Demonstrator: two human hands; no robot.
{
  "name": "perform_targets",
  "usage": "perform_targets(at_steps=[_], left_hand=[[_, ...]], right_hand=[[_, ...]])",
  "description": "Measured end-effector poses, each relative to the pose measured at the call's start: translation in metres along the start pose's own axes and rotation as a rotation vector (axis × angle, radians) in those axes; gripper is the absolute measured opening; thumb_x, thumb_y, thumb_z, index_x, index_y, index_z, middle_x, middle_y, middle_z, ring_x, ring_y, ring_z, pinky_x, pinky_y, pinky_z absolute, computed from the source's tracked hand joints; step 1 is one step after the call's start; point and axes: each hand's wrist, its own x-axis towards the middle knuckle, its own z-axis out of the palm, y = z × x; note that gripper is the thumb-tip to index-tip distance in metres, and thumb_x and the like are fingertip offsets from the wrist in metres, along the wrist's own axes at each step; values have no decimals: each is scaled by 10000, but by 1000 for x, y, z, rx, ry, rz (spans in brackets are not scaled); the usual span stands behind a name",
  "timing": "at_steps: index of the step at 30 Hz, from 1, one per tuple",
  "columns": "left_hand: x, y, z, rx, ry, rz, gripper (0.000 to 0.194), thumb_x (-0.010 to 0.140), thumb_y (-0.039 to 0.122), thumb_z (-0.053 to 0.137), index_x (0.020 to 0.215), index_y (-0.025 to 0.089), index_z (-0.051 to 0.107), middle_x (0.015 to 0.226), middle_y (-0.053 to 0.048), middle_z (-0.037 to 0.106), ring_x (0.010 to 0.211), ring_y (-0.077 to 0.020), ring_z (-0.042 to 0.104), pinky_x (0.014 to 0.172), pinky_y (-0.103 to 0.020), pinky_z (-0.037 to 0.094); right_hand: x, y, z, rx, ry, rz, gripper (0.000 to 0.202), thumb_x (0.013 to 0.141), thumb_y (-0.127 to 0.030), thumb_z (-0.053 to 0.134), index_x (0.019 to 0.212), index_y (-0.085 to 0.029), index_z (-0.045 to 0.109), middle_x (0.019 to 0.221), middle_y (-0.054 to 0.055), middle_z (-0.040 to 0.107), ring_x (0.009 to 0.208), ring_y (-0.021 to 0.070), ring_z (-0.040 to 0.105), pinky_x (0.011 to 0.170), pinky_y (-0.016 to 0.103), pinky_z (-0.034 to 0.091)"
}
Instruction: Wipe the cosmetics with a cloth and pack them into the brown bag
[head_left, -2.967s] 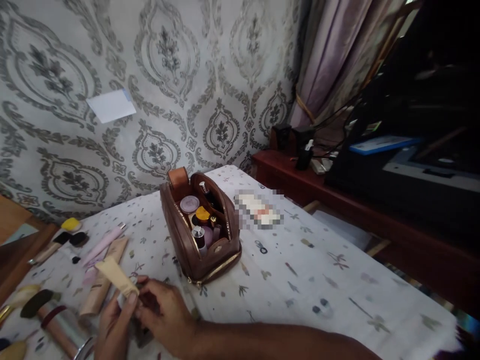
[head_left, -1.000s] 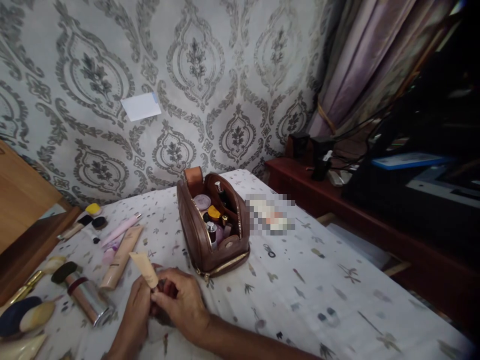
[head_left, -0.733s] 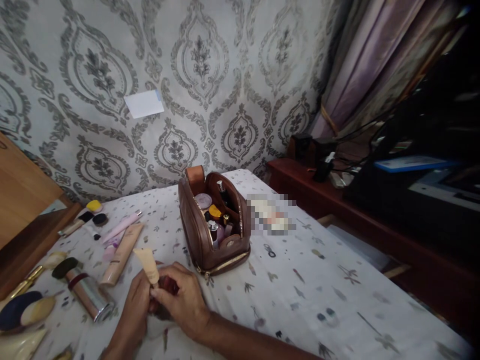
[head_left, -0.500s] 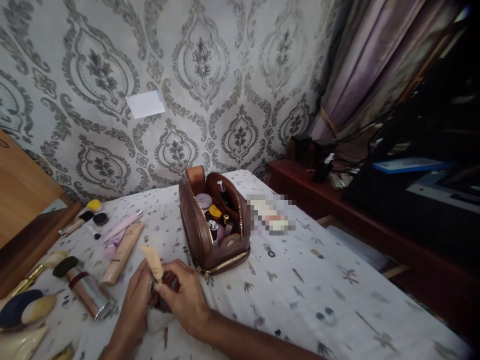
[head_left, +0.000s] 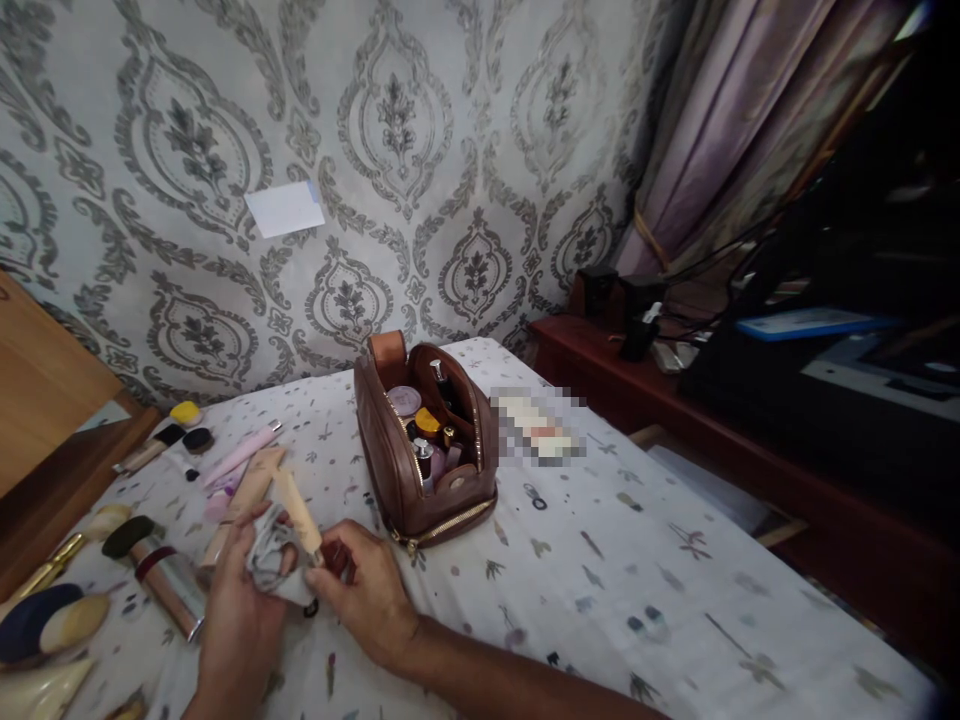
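Note:
My right hand (head_left: 371,590) pinches the lower end of a small beige tube (head_left: 298,510), which points up and to the left. Beside it my left hand (head_left: 240,610) is closed around a crumpled grey-white cloth (head_left: 271,550). Behind my hands stands a brown bag (head_left: 390,460), unzipped, with bottles, a yellow-lidded jar and a round pink item inside. A larger beige tube (head_left: 251,490) lies just behind my left hand, partly covered by it. Left of that hand is a silver brush (head_left: 169,580) with dark bristles.
More brushes, a navy round item (head_left: 30,620), pink tubes (head_left: 244,450) and a yellow-capped item (head_left: 185,412) lie on the left of the patterned cloth. A blurred pale item (head_left: 536,425) is right of the bag. A dark red shelf (head_left: 600,375) runs along the right.
My left hand has moved left, away from my right hand, and the grey-white cloth in it now shows more. The small tube leans further left in my right hand.

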Motion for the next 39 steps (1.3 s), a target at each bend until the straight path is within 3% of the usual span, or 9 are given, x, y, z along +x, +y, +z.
perform_targets(at_steps=[4,11,16,18,22,29,34,37,39], left_hand=[[-9,-10,-1,36,-49,6,323,869,498,504,942,267,719,972,-30,743,990,-259,676,787,-418,578],[-8,2,13,-159,-12,-147,301,807,505,630,953,250,693,868,-30,733,834,-217,687,720,-348,609],[12,19,7,-340,182,-259,223,905,397,508,943,232,654,829,2,710,688,-137,649,624,-249,577],[15,20,4,-372,215,-192,216,899,406,515,958,238,638,843,11,696,693,-123,638,626,-228,563],[13,14,2,-88,59,76,268,809,434,629,968,219,630,833,4,621,657,-109,579,546,-184,491],[18,2,-6,99,-4,93,281,811,482,594,881,210,597,677,39,479,555,-100,460,415,-162,313],[20,-2,-12,344,57,265,270,887,432,505,1026,219,596,871,-21,591,805,-177,585,690,-281,493],[17,-5,-13,519,81,492,347,923,374,478,1225,207,510,1173,-94,565,1173,-244,513,1021,-407,400],[13,-7,-12,641,65,581,413,937,364,474,1314,195,455,1258,-126,506,1264,-263,443,1081,-446,341]], right_hand=[[0,2,1,-64,-28,-37,145,692,-83,686,755,-199,626,716,-52,567,658,101,515,597,193,372],[-1,1,1,-139,-37,-108,150,694,-69,678,765,-201,674,708,-38,533,674,112,513,621,206,367],[-3,1,-1,-158,-33,-178,97,777,-192,659,859,-204,710,701,-31,490,604,107,469,548,211,338],[-3,2,-3,-171,-33,-214,118,818,-231,613,884,-197,706,704,-24,491,589,108,465,537,219,331],[-3,2,-6,-209,-22,-268,131,847,-239,556,866,-180,672,715,-8,514,616,121,483,566,232,354],[-2,10,-2,-52,17,-197,201,865,-335,568,944,-172,655,681,-16,585,554,113,494,515,226,384],[-1,9,0,-62,71,-206,191,840,-329,597,940,-183,668,736,2,625,586,118,509,543,230,417],[0,7,0,-113,97,-231,139,822,-289,603,889,-190,674,768,13,621,630,127,524,576,235,436],[1,7,0,-133,102,-243,123,817,-280,610,873,-193,676,767,13,613,642,132,534,582,236,440]])
